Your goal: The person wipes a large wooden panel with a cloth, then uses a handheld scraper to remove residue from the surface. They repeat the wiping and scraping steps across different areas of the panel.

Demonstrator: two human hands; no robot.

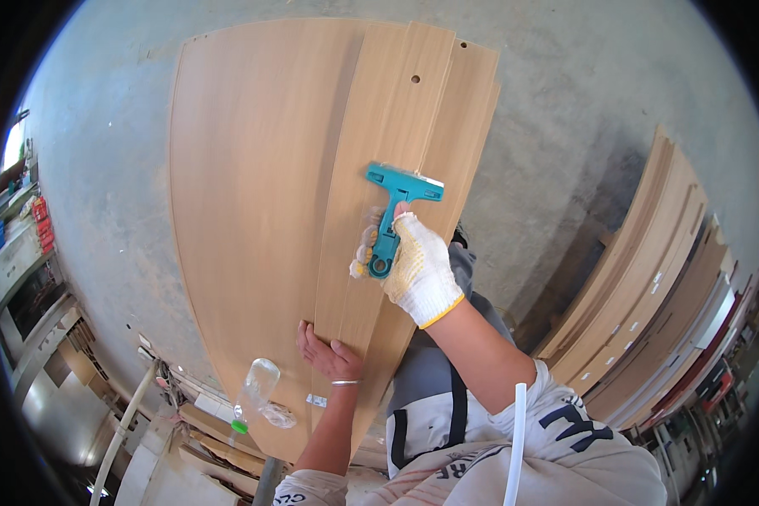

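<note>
My right hand, in a white knit glove with a yellow cuff edge, is closed round the handle of a teal scraper. The scraper's wide head and blade lie over a narrow wood-grain board, near its long right edge. My bare left hand rests flat on the boards nearer to me, fingers stretched out, with a band at the wrist. Beneath is a large wood-grain panel; another narrow strip lies along the right. Dark round holes show near the far ends.
A clear plastic bottle with a green cap lies on the panel left of my left hand. Stacked wood panels stand at the right. Timber pieces and a pale pipe are at lower left. A white tube crosses my shirt.
</note>
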